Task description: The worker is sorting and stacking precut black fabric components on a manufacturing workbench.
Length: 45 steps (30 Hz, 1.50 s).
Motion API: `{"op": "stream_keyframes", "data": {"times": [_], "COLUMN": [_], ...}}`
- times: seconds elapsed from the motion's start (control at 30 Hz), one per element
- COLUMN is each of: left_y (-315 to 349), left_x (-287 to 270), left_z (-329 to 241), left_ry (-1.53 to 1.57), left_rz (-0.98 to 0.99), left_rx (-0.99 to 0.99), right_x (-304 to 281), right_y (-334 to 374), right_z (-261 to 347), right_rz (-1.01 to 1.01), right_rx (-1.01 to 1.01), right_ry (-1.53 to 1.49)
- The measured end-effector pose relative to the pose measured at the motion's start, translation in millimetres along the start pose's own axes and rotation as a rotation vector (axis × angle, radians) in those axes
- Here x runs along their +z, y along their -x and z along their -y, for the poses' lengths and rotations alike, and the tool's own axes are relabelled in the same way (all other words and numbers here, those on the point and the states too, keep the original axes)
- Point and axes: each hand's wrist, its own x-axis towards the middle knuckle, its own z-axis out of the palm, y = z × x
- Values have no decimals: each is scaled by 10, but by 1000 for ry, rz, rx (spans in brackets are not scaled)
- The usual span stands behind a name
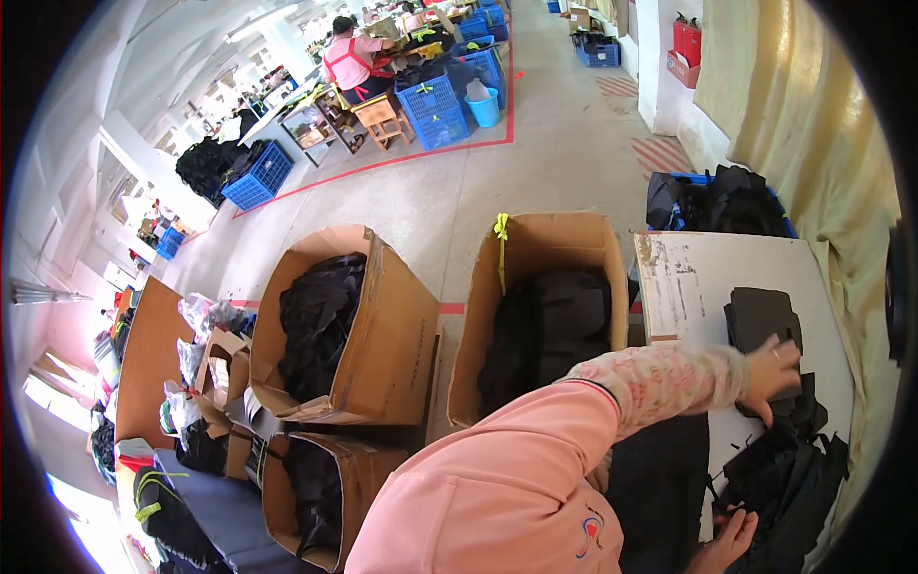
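Observation:
My left hand reaches across a white table, its fingers spread over a stack of dark grey fabric pieces. The hand is slightly blurred, and I cannot tell how firmly it touches the stack. Nearer me, my right hand has its fingers curled at the edge of a loose heap of black fabric pieces with straps. A thin black strap runs by its fingertips. A flat black sheet lies on the table's near side, partly hidden by my sleeve.
Open cardboard boxes of black pieces stand left of the table: a box with a yellow-green tie, another box and a smaller one. A blue crate sits beyond the table, beside a curtain. Farther off, a person sits working.

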Motion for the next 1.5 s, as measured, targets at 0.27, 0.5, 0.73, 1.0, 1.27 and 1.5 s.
{"op": "stream_keyframes", "data": {"times": [0.27, 0.5, 0.73, 1.0, 1.27, 1.5], "left_y": [276, 117, 150, 399, -77, 656], "left_x": [9, -130, -127, -66, -1183, -1288], "left_z": [819, 833, 776, 702, -547, -1143], "left_ry": [-253, -235, -235, -310, 212, 674], "left_rz": [553, 534, 525, 371, 30, 108], "left_rx": [-376, -271, -299, -349, -476, -390], "right_x": [74, 66, 111, 119, -10, 105], "right_y": [96, 108, 144, 193, 82, -153], "right_z": [171, 126, 123, 38, -200, 228], "right_rz": [9, 15, 15, 10, -229, -274], "right_rx": [22, 12, 41, -5, -93, -435], "right_ry": [181, 147, 129, 147, 143, 184]}}
